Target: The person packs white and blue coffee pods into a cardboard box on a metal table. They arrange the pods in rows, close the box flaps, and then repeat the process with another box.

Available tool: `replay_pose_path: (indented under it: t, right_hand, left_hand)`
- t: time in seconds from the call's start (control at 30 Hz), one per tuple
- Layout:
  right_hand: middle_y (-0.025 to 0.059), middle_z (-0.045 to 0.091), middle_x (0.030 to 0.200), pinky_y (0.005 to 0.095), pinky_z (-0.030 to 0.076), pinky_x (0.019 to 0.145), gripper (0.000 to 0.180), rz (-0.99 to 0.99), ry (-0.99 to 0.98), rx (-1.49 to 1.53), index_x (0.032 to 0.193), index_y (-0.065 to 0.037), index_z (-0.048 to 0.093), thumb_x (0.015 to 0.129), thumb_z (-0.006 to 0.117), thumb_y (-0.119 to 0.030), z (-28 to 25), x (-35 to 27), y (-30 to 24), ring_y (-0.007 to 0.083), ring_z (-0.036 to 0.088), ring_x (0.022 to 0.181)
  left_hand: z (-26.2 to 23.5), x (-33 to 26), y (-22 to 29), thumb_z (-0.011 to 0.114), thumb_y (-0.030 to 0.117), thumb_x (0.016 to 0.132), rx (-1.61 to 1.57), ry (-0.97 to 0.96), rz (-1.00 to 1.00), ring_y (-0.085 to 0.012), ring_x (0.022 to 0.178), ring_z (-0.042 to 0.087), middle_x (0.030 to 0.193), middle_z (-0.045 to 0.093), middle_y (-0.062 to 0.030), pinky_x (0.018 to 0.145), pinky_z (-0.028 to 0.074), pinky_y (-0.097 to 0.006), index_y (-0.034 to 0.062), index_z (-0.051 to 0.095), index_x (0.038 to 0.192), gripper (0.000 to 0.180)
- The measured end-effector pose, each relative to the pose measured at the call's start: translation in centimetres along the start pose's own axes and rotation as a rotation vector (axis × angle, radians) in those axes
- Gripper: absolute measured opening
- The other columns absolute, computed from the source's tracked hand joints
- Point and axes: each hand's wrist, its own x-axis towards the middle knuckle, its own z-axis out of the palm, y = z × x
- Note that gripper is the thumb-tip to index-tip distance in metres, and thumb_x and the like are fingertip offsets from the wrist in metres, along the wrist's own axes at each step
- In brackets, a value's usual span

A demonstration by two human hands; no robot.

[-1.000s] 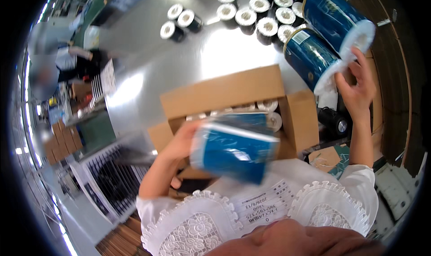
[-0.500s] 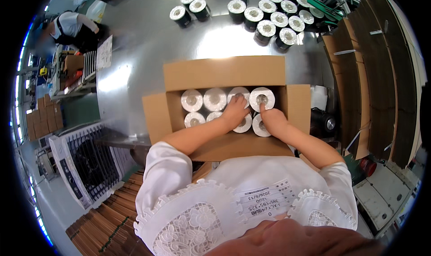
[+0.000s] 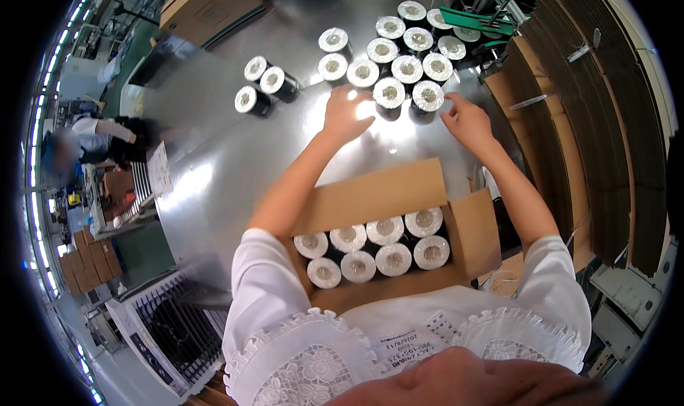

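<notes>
Left hand (image 3: 346, 115), right hand (image 3: 468, 123) empty, fingers spread — white-topped roll (image 3: 427, 95), axis upright, toward right edge of counter (image 3: 239, 139) — just left of nearer right hand.

A shiny metal table (image 3: 239, 146) carries upright white-topped cylinders (image 3: 407, 69), three apart from the rest.

– Where is print seen?
– Nearer than the open carton (image 3: 370, 196), dark printed lines (image 3: 406, 343), a date included, are borne by the white blouse (image 3: 395, 308).
– Left of it?
– A white sheet (image 3: 161, 169) is marked, illegibly.
</notes>
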Motion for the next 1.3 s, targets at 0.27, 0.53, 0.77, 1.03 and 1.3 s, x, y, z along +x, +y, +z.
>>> replay_pose_path:
  t: [0.27,0.53,0.77,1.03,1.3]
  right_hand:
    - [0.0247,0.065,0.1,0.0427,0.052,0.082,0.1,0.153,-0.314,-0.138,0.146,-0.004,0.018,0.07,0.075,-0.036,10.4,14.3,8.7,0.0367,0.065,0.092]
    - [0.0286,0.064,0.096,0.0427,0.052,0.081,0.091,0.09,-0.324,0.037,0.139,0.006,0.025,0.07,0.075,-0.024,11.4,10.5,9.1,0.0403,0.064,0.089]
    - [0.0251,0.065,0.1,0.042,0.051,0.083,0.072,0.051,-0.164,0.141,0.126,0.005,0.049,0.069,0.075,-0.03,8.3,7.5,8.2,0.0372,0.063,0.096]
    - [0.0155,0.068,0.089,0.0283,0.054,0.074,0.068,-0.405,0.316,0.446,0.133,-0.002,0.047,0.071,0.074,-0.002,-9.3,-8.9,-4.3,0.0201,0.068,0.077]
    - [0.0229,0.062,0.079,0.047,0.05,0.067,0.063,-0.629,-0.805,0.154,0.135,0.008,0.031,0.083,0.058,-0.016,-1.3,-22.3,-16.6,0.0397,0.062,0.074]
  left_hand:
    - [10.4,12.7,-2.6,0.067,0.061,0.068,0.329,-0.513,-0.207,-0.0366,0.121,0.04,0.128,0.048,-0.0196,0.099,0.038,-0.046,0.0264,0.061,0.123,0.066]
    - [8.3,8.4,-3.3,0.065,0.063,0.071,0.353,-0.526,0.045,-0.03,0.103,0.053,0.11,0.058,-0.0143,0.088,0.044,-0.045,0.0235,0.07,0.111,0.057]
    - [-12.8,-4.2,-1.0,0.074,0.028,0.077,-0.416,-0.128,-0.187,-0.0199,0.074,0.049,0.078,0.053,-0.008,0.071,0.043,-0.034,0.0037,0.055,0.076,0.031]
    - [-19.9,-29.1,6.9,0.066,0.021,0.088,-0.995,-0.376,-0.697,-0.0221,0.104,0.057,0.115,0.06,-0.0097,0.088,0.046,-0.035,0.0072,0.065,0.115,0.03]
    - [-16.5,-31.5,10.3,0.074,0.033,0.068,0.411,-0.516,-0.056,-0.0256,0.114,0.044,0.106,0.053,-0.0093,0.093,0.036,-0.044,0.0168,0.073,0.103,0.038]
